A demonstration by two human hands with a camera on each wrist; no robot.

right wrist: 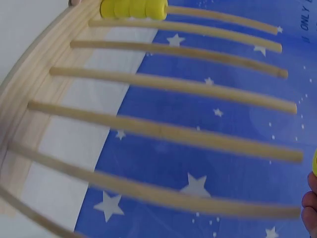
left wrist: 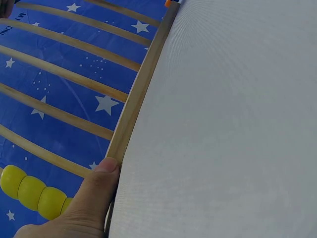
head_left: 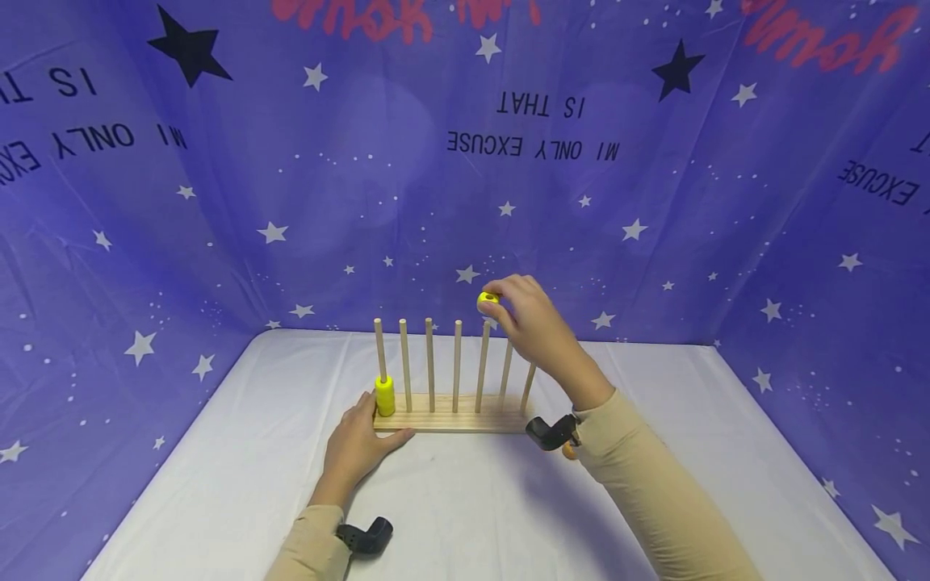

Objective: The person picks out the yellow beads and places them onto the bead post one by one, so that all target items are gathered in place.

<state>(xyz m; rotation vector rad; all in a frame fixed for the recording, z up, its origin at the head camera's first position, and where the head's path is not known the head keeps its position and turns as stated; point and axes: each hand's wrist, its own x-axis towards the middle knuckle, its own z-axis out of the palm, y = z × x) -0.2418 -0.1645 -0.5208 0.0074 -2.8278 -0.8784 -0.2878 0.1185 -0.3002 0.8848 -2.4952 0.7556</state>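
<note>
A wooden peg rack (head_left: 454, 421) stands on the white tabletop, with several upright pegs in a row. Stacked yellow beads (head_left: 385, 396) fill the lower part of its leftmost peg. My left hand (head_left: 358, 444) holds the rack's left end, the thumb lying along the front edge of the base. That thumb (left wrist: 94, 193) shows close up in the left wrist view, beside the yellow beads (left wrist: 37, 196). Raised over the right half of the rack, my right hand (head_left: 534, 323) pinches one yellow bead (head_left: 488, 300) between thumb and fingers. Its hole faces up, just above a bare peg (head_left: 483, 367).
An orange bead (head_left: 570, 451) lies on the table, partly hidden by my right wrist. Black wrist cameras (head_left: 366, 537) sit at both cuffs. Blue star-printed cloth (head_left: 407, 202) hangs behind and at both sides of the white tabletop (head_left: 465, 508).
</note>
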